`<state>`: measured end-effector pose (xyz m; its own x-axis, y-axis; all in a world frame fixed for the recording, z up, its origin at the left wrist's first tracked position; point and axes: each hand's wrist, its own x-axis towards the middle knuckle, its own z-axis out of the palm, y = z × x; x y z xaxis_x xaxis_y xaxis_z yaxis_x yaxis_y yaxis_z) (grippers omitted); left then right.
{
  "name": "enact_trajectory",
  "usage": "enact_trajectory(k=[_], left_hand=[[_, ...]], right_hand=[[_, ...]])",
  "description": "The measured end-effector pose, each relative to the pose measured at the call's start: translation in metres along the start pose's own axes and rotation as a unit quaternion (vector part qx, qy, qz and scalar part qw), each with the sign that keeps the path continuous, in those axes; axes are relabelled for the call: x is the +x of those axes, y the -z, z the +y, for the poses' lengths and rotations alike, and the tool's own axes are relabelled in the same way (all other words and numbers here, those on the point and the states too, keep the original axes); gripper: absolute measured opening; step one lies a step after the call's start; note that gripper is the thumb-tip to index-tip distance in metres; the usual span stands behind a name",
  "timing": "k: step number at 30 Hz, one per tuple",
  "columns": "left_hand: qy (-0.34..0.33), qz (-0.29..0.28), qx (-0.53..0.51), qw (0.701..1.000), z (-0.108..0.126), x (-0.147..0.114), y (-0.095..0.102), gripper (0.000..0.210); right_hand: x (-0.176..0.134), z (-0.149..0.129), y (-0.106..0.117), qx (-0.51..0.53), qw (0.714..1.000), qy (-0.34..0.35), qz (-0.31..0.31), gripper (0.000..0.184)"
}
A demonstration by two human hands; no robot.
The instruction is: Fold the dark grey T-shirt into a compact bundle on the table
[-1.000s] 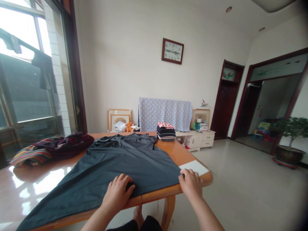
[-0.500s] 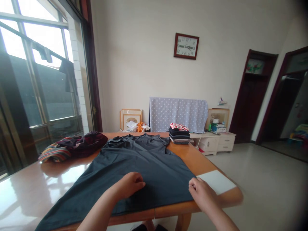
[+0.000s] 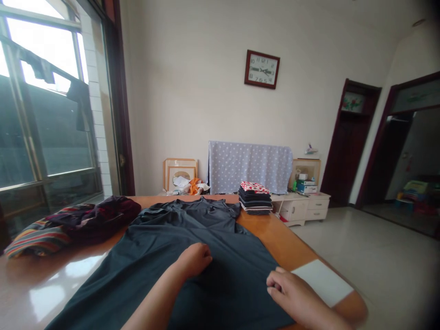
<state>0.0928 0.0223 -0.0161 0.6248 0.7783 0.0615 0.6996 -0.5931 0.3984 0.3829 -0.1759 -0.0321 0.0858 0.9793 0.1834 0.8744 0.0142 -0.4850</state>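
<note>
A dark shirt [image 3: 154,247] lies spread over the wooden table, its neck and sleeves bunched at the far end and its wide hem towards me. Above the middle of the shirt is my left hand [image 3: 195,261], with curled fingers; what they hold, if anything, is hidden beneath the hand. At the shirt's right edge my right hand [image 3: 290,285] is closed, its thumb and fingers pinching the cloth there. Just beyond that hand, a flat white sheet [image 3: 325,280] rests by the table's right corner.
Striped and dark clothes [image 3: 79,224] lie heaped on the left of the table [image 3: 285,243]. A stack of folded clothes [image 3: 255,199] stands at the far right. Behind it are a cloth-draped object [image 3: 249,167], picture frames [image 3: 180,174] and a white cabinet [image 3: 304,208].
The view has shifted slightly, and the table's near edge has mostly left the picture. Both hands keep about the same places over the shirt, still closed.
</note>
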Motion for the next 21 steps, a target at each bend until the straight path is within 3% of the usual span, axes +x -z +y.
enact_trajectory(k=[5,11,12,19,21], left_hand=[[0.001,0.068,0.001,0.998,-0.014,0.001,-0.018,0.011],[0.006,0.063,-0.014,0.998,-0.018,0.003,-0.019,0.012],[0.01,0.06,-0.015,0.998,-0.018,0.003,-0.018,0.012],[0.028,0.055,-0.011,0.998,-0.012,0.005,-0.016,0.012],[0.034,0.053,-0.006,0.998,-0.01,0.006,-0.016,0.012]], right_hand=[[0.047,0.009,0.005,0.148,0.986,-0.04,-0.059,0.021],[0.151,0.002,0.0,0.34,0.925,-0.168,-0.021,0.019],[0.169,0.002,-0.002,0.354,0.909,-0.22,-0.016,0.016],[0.269,0.014,-0.025,0.347,0.881,-0.323,0.011,0.019],[0.287,0.016,-0.033,0.353,0.868,-0.35,0.01,0.029]])
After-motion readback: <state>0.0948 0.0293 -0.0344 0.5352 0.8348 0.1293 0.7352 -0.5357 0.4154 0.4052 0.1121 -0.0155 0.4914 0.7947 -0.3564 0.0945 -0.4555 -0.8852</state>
